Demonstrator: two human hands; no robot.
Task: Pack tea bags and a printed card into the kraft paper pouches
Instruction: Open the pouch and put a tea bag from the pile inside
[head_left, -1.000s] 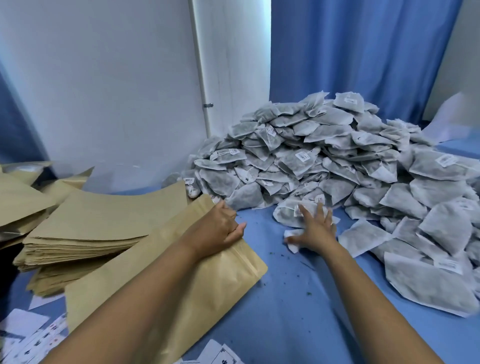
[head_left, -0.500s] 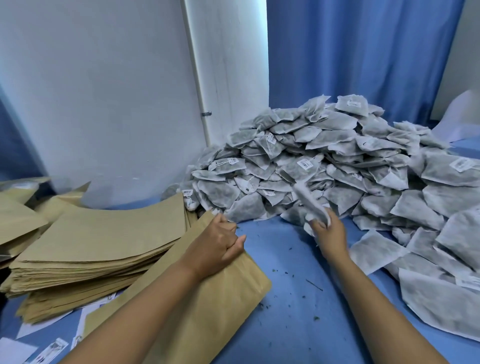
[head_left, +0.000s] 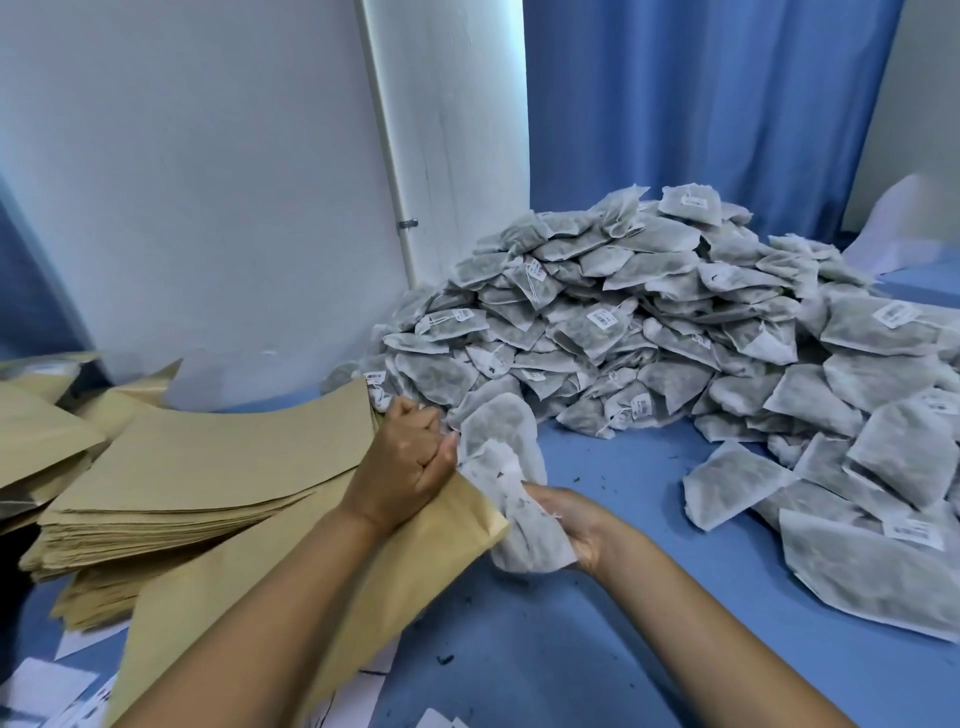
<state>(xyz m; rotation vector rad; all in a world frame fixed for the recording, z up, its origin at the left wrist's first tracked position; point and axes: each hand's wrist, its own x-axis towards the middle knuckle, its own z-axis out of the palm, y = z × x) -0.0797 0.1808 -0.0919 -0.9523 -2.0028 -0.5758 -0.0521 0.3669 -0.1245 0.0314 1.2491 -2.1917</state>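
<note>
Since before, my right hand (head_left: 571, 525) carried tea bags (head_left: 506, 467) to one kraft pouch (head_left: 332, 587), clutching them, left hand (head_left: 410, 457) gripping its mouth, tea-bag heap (head_left: 649, 332) uncountable, bare blue worktop (head_left: 597, 649) between.

Left hand (head_left: 410, 467) grips kraft pouch (head_left: 322, 587) mouth; right hand (head_left: 576, 525) holds tea bags (head_left: 506, 457) against opening.
</note>
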